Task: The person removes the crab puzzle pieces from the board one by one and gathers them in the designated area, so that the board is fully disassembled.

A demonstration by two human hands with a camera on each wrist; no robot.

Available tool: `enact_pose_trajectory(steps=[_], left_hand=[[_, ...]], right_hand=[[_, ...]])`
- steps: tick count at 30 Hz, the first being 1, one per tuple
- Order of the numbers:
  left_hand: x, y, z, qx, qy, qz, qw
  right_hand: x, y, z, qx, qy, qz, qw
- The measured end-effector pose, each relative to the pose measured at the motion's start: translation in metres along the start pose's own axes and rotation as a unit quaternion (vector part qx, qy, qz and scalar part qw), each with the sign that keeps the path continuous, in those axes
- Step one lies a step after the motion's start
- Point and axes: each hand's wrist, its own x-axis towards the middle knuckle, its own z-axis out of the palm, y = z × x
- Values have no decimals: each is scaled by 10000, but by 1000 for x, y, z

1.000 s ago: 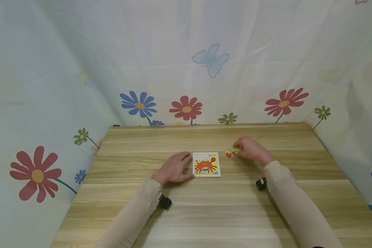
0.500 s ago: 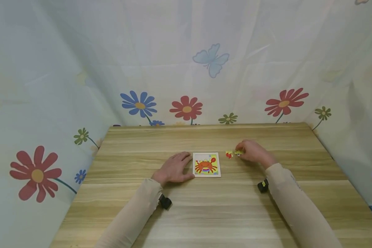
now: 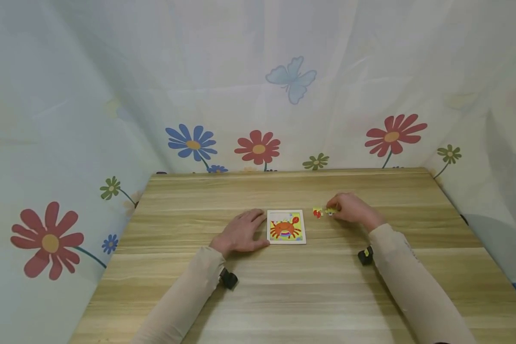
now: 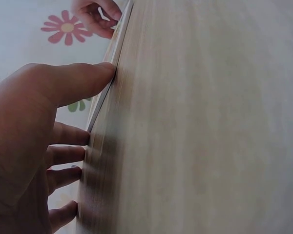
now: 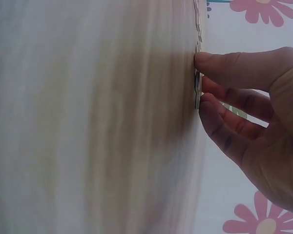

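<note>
A square crab jigsaw puzzle (image 3: 285, 231) in a pale frame lies flat on the table, its upper left part showing bare board. My left hand (image 3: 241, 231) rests at the frame's left side; in the left wrist view the thumb (image 4: 88, 80) touches the frame's edge and the other fingers are spread on the table. To the right of the frame lies a loose red and yellow puzzle piece (image 3: 317, 213). Just beyond it, my right hand (image 3: 352, 210) pinches a yellow-green puzzle piece (image 3: 330, 211) at table level, seen edge-on between thumb and fingers in the right wrist view.
The wood-grain table (image 3: 284, 296) reaches back to a pale curtain (image 3: 223, 95) printed with flowers and a butterfly. Black wrist cameras (image 3: 229, 278) hang from both sleeves, close over the tabletop.
My right hand has shifted slightly right with the yellow-green piece, leaving a small gap to the red and yellow piece. My left hand and the framed puzzle stay in place.
</note>
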Motion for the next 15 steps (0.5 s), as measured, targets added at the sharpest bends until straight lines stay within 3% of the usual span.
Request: enact_pose_trajectory(steps=[15], left_hand=[[2, -2, 2, -6, -2, 11, 10000]], right_hand=[[3, 2, 2, -70, -59, 5, 10000]])
